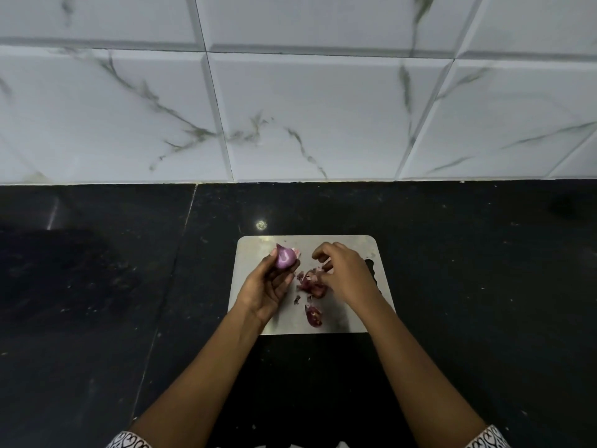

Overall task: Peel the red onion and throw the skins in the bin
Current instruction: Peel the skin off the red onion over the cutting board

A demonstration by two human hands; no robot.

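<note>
A small purple-red onion [285, 257], mostly peeled and glossy, is held in the fingertips of my left hand [269, 287] above the left part of a steel cutting board [342, 321]. My right hand [345, 273] hovers just right of the onion with fingers loosely curled over a heap of dark red skins [311, 284]; whether it pinches a scrap I cannot tell. Another piece of skin [314, 315] lies nearer the board's front edge. No bin is in view.
The board sits on a black stone counter [468, 286] that runs to a white marble-pattern tiled wall [307, 108] at the back. A seam in the counter [181, 253] runs left of the board.
</note>
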